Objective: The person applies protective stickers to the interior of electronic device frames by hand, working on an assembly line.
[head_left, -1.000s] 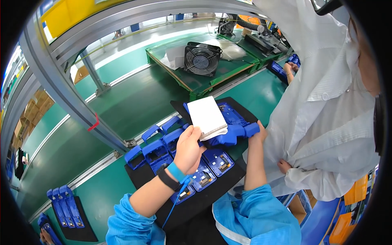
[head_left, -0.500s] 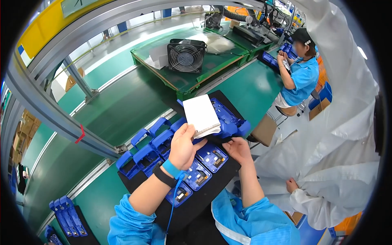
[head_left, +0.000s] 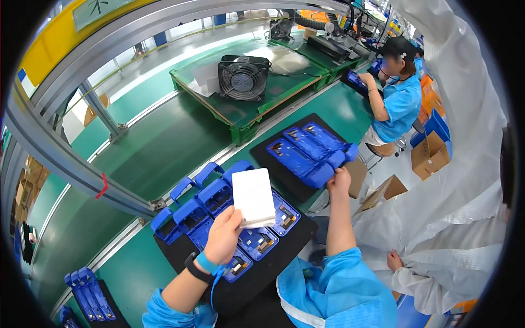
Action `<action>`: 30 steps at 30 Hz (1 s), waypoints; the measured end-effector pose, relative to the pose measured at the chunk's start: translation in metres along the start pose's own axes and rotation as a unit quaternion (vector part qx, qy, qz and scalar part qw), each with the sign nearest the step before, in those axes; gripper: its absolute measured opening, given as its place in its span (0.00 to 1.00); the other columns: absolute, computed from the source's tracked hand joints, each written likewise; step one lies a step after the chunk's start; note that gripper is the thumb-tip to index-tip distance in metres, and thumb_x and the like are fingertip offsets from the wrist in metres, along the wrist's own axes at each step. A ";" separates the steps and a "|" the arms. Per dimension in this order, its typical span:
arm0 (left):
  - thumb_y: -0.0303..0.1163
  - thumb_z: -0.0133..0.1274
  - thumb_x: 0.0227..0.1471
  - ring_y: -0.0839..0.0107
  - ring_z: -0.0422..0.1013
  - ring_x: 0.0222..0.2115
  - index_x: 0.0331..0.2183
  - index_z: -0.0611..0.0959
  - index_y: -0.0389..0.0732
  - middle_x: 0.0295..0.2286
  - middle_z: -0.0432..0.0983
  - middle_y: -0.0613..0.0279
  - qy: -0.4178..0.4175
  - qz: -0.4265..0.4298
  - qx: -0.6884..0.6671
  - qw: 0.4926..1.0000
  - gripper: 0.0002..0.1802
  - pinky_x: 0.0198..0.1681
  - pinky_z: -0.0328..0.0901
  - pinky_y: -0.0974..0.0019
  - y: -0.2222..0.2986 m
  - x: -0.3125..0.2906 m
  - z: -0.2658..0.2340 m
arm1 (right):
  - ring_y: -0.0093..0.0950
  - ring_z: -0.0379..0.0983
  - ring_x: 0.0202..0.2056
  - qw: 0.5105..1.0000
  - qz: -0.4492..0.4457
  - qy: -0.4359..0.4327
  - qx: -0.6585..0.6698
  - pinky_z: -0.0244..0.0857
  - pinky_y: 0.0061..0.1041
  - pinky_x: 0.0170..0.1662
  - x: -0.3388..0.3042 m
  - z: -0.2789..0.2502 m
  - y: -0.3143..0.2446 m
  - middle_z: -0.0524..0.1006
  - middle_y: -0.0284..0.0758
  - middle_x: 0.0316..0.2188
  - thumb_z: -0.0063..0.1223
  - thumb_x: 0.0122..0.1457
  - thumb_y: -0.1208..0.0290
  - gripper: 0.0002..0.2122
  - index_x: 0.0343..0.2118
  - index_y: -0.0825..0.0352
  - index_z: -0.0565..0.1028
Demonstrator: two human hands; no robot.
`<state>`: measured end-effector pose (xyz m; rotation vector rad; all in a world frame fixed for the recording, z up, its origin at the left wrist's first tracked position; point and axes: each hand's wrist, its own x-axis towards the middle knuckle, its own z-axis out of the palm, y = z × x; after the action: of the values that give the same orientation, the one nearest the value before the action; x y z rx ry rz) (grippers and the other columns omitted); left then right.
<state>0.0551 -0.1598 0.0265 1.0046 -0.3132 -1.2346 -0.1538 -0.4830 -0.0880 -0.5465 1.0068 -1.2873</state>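
My left hand point(head_left: 223, 236) is closed on a stack of white sheets point(head_left: 253, 194), its edges showing at the lower side. The stack hangs above several blue plastic housings point(head_left: 260, 241) with small electronic parts inside, laid on a black mat point(head_left: 284, 249). Farther right, my right hand point(head_left: 339, 183) has its fingers curled against the near ends of blue housings point(head_left: 306, 150) on a second black mat point(head_left: 261, 150). Whether those fingers grip a housing or the mat's edge is hidden. Blue frames with arched handles point(head_left: 198, 205) stand left of the white stack.
A black fan point(head_left: 243, 79) sits on a green-edged platform point(head_left: 219, 112) beyond the bench. More blue parts point(head_left: 90, 295) lie at the lower left. A co-worker in blue point(head_left: 402, 104) sits at the far right. Cardboard boxes point(head_left: 429, 156) and translucent sheeting point(head_left: 437, 218) are on the right.
My right hand has moved right and away, and the second mat with its housings has shifted the same way. My left hand has moved left and nearer with the white stack.
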 end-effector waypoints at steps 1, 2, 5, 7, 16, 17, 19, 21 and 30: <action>0.33 0.40 0.64 0.73 0.68 0.46 0.45 0.73 0.30 0.43 0.74 0.57 -0.004 0.012 -0.005 1.000 0.16 0.52 0.60 0.69 0.003 -0.012 -0.002 | 0.17 0.58 0.13 1.000 0.001 0.024 0.010 0.45 0.17 0.11 0.012 -0.005 -0.003 0.62 0.26 0.18 0.38 0.52 0.86 0.11 0.21 0.58 0.62; 0.33 0.40 0.64 0.73 0.68 0.46 0.46 0.73 0.29 0.43 0.74 0.57 -0.008 0.024 -0.010 1.000 0.17 0.52 0.60 0.69 0.005 -0.023 -0.005 | 0.19 0.60 0.13 0.999 0.002 0.048 0.019 0.45 0.19 0.11 0.026 -0.012 -0.006 0.63 0.28 0.19 0.38 0.52 0.86 0.11 0.21 0.59 0.63; 0.31 0.40 0.64 0.70 0.68 0.47 0.49 0.71 0.27 0.45 0.73 0.54 0.013 0.055 -0.030 0.998 0.18 0.54 0.58 0.67 0.013 -0.059 -0.014 | 0.24 0.62 0.15 0.989 -0.025 0.142 -0.016 0.57 0.24 0.15 0.058 -0.018 -0.007 0.67 0.34 0.20 0.41 0.52 0.85 0.07 0.25 0.64 0.68; 0.30 0.40 0.63 0.67 0.67 0.49 0.50 0.70 0.26 0.47 0.72 0.52 0.042 0.094 -0.034 0.994 0.19 0.56 0.57 0.65 0.015 -0.079 -0.025 | 0.28 0.66 0.17 0.987 -0.045 0.153 0.035 0.62 0.30 0.19 0.070 -0.005 -0.005 0.70 0.38 0.24 0.42 0.54 0.84 0.05 0.30 0.68 0.69; 0.30 0.40 0.63 0.69 0.68 0.47 0.47 0.71 0.26 0.44 0.73 0.53 0.230 0.176 -0.034 0.957 0.18 0.54 0.58 0.66 -0.002 -0.144 -0.055 | 0.46 0.73 0.40 0.996 0.082 0.020 -0.012 0.68 0.51 0.49 0.068 0.075 0.011 0.69 0.51 0.46 0.49 0.57 0.79 0.16 0.47 0.77 0.64; 0.29 0.40 0.63 0.70 0.68 0.45 0.46 0.72 0.26 0.43 0.73 0.54 0.237 0.184 -0.015 0.954 0.17 0.52 0.59 0.67 -0.004 -0.143 -0.057 | 0.46 0.73 0.41 0.989 0.140 -0.050 -0.023 0.68 0.47 0.49 0.055 0.082 0.011 0.70 0.52 0.46 0.49 0.58 0.76 0.15 0.46 0.77 0.65; 0.29 0.39 0.63 0.73 0.69 0.39 0.44 0.73 0.26 0.39 0.74 0.56 0.234 0.186 0.012 0.954 0.16 0.46 0.62 0.68 -0.005 -0.139 -0.058 | 0.41 0.74 0.43 0.945 0.212 -0.217 -0.125 0.69 0.35 0.50 0.012 0.087 -0.008 0.76 0.46 0.43 0.49 0.61 0.68 0.13 0.43 0.73 0.69; 0.29 0.39 0.63 0.75 0.70 0.33 0.42 0.75 0.28 0.35 0.76 0.58 0.222 0.175 0.048 0.958 0.15 0.40 0.64 0.70 -0.003 -0.131 -0.055 | 0.29 0.76 0.42 0.885 0.118 -0.349 -0.285 0.70 0.27 0.44 -0.041 0.098 -0.026 0.78 0.39 0.40 0.50 0.62 0.66 0.14 0.46 0.70 0.72; 0.33 0.43 0.64 0.80 0.69 0.28 0.33 0.77 0.31 0.27 0.76 0.63 0.206 0.180 0.087 0.958 0.15 0.32 0.65 0.75 -0.007 -0.116 -0.049 | 0.32 0.71 0.27 0.542 -0.319 -0.682 -0.373 0.65 0.26 0.28 -0.286 0.138 -0.023 0.76 0.37 0.27 0.65 0.40 0.82 0.09 0.27 0.69 0.77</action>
<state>0.0431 -0.0343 0.0287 1.2654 -0.2644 -0.6552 -0.0384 -0.2431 0.0859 -2.2956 -0.1766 -0.4725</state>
